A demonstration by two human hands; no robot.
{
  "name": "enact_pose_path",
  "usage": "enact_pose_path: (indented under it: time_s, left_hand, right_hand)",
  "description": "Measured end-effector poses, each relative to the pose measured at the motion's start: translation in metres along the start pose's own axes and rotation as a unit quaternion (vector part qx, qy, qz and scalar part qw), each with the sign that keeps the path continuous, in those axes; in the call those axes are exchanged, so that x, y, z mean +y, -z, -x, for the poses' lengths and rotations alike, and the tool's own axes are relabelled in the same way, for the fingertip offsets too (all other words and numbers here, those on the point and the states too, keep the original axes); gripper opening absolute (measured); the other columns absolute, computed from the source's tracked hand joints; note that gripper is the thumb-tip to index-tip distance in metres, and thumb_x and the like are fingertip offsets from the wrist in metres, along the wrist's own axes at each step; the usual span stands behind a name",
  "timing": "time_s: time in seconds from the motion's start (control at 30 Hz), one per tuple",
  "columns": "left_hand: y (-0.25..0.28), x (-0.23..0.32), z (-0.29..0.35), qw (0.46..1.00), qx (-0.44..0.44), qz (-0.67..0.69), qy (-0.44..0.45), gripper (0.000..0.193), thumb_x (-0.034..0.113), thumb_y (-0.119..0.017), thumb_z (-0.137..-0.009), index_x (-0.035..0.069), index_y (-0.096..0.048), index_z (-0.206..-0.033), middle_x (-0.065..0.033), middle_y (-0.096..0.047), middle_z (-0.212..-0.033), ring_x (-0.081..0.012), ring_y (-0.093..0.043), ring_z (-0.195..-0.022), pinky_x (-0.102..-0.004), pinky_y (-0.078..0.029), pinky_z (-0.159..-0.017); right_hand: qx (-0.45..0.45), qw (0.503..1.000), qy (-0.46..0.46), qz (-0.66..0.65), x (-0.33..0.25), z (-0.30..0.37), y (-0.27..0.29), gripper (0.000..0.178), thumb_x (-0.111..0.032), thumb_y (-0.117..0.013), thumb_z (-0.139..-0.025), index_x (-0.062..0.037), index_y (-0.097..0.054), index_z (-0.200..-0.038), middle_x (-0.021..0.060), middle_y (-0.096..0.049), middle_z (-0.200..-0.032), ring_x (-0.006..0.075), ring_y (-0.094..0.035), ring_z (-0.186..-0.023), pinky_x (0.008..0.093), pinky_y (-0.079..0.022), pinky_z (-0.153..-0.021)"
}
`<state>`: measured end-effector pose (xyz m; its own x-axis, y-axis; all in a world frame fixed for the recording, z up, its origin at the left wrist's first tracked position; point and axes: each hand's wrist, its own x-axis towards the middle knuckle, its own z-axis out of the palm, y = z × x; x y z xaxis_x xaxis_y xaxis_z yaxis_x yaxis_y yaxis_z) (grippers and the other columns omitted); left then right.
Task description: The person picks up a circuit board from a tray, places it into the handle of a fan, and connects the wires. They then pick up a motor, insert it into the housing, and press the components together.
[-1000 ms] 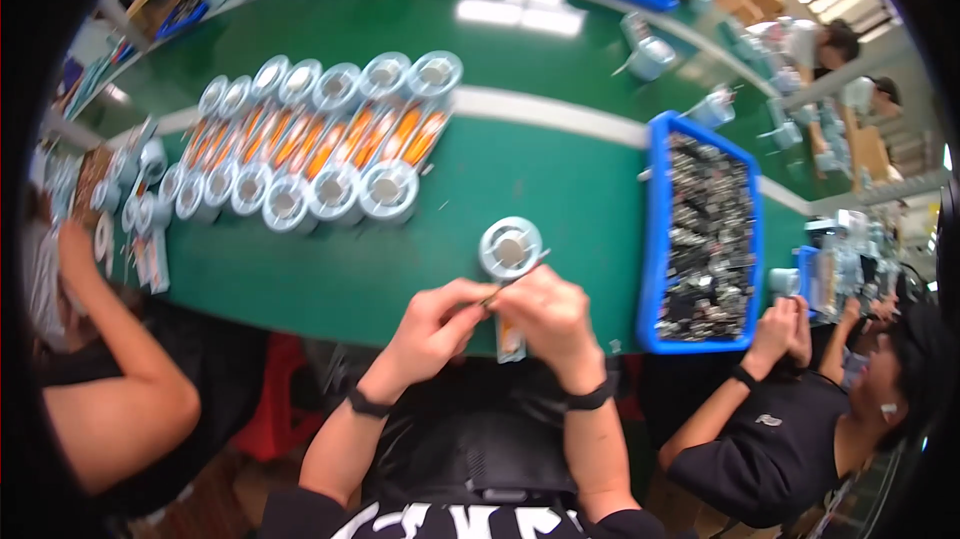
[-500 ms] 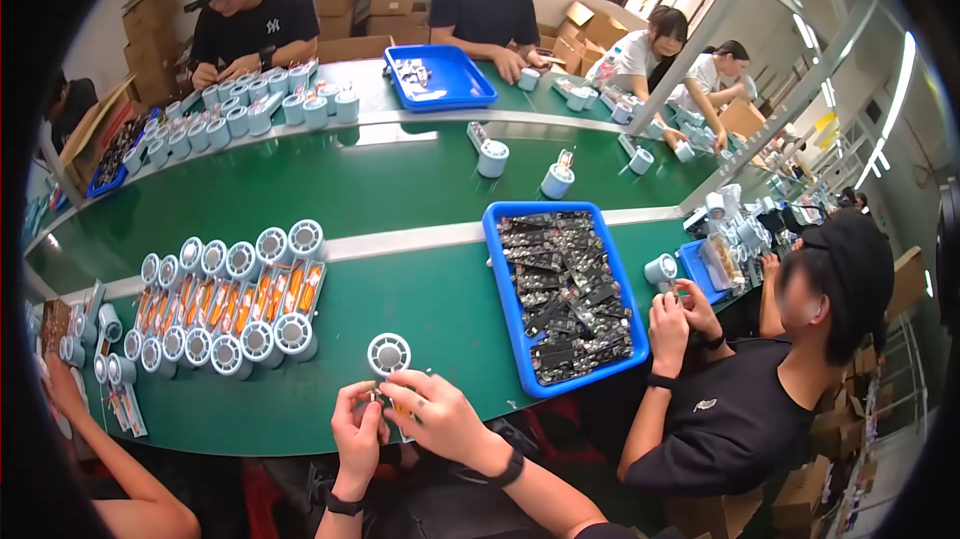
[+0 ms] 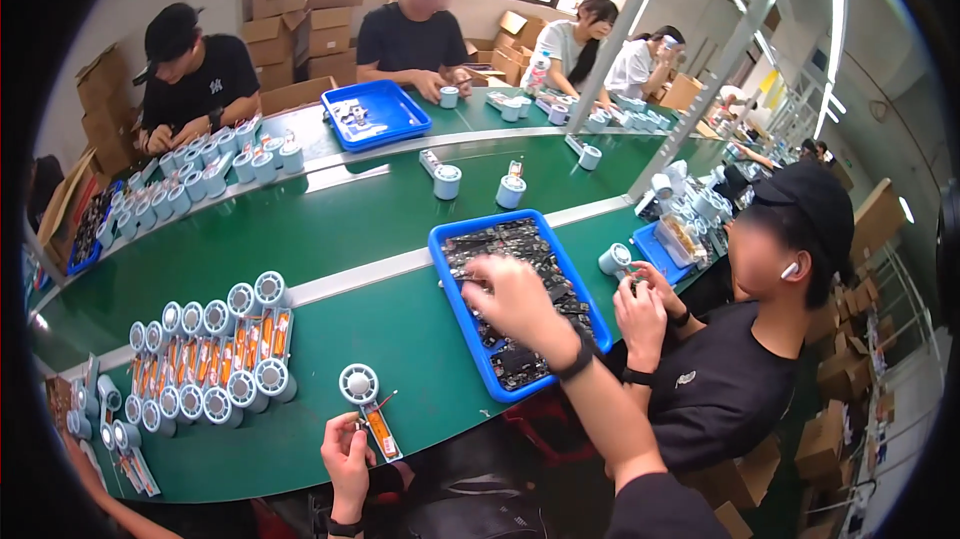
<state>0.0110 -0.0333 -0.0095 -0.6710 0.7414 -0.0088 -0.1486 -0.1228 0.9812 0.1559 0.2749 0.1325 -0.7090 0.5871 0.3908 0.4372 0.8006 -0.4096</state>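
Fan unit: the pale blue fan unit (image 3: 358, 384) lies on the green table (image 3: 330, 339) just beyond the left hand; its round head has a spoked grille with a grey centre, and its open handle, pointing toward the person, shows an orange insert, with a thin red wire sticking out beside it.
Left hand: the left hand (image 3: 347, 459) pinches a small dark part (image 3: 360, 426) between thumb and fingers, beside the handle.
Right hand: the right hand (image 3: 510, 301) reaches over the large blue tray (image 3: 470, 332), fingers curled and blurred; I cannot tell whether they grip anything.
Large tray: heaped with dark circuit boards (image 3: 515, 237), a little blue floor showing near the lower left.
Left rows: fan units (image 3: 205, 361) lie side by side, heads facing up, orange inserts showing.
Far tray: another blue tray (image 3: 405, 131) holds a few whitish pieces at its left.
Right tray: a smaller blue tray (image 3: 655, 254) stands beside a co-worker.
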Motion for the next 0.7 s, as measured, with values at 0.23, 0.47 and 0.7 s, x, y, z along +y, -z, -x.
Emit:
enact_pose_path:
  time_s: [0.23, 0.47, 0.7]
  left_hand:
    - [-0.012, -0.001, -0.007, 1.0, 0.014, 0.008, -0.005, 0.021, 0.0, -0.055, -0.095, -0.002, -0.056, -0.116, -0.0048, -0.055, -0.086, -0.0066, -0.05, -0.05, -0.0217, -0.042, -0.042]
    - [-0.003, -0.013, -0.003, 0.998, 0.034, -0.045, -0.022, 0.021, 0.0, -0.054, -0.095, -0.001, -0.054, -0.116, -0.0058, -0.053, -0.093, -0.0064, -0.048, -0.049, -0.022, -0.041, -0.039]
    - [-0.007, -0.012, -0.004, 0.996, 0.035, -0.08, -0.029, 0.02, 0.0, -0.054, -0.095, -0.001, -0.055, -0.115, -0.0039, -0.055, -0.084, -0.0054, -0.048, -0.048, -0.0216, -0.038, -0.039]
  right_hand:
    - [-0.069, 0.948, -0.213, 0.226, 0.176, -0.13, -0.016, 0.042, -0.033, -0.069, -0.078, -0.0142, -0.069, -0.116, 0.0167, -0.07, -0.106, 0.039, -0.063, -0.107, 0.0526, -0.05, -0.089]
    - [-0.06, 0.915, -0.344, 0.203, 0.254, -0.161, -0.035, 0.052, -0.031, -0.069, -0.083, -0.0256, -0.056, -0.132, 0.0169, -0.065, -0.118, 0.0409, -0.061, -0.116, 0.0526, -0.05, -0.096]
    - [-0.085, 0.92, -0.351, 0.148, 0.257, -0.152, -0.015, 0.054, -0.022, -0.067, -0.085, -0.0285, -0.054, -0.136, 0.0178, -0.061, -0.13, 0.0407, -0.057, -0.124, 0.0539, -0.049, -0.1]
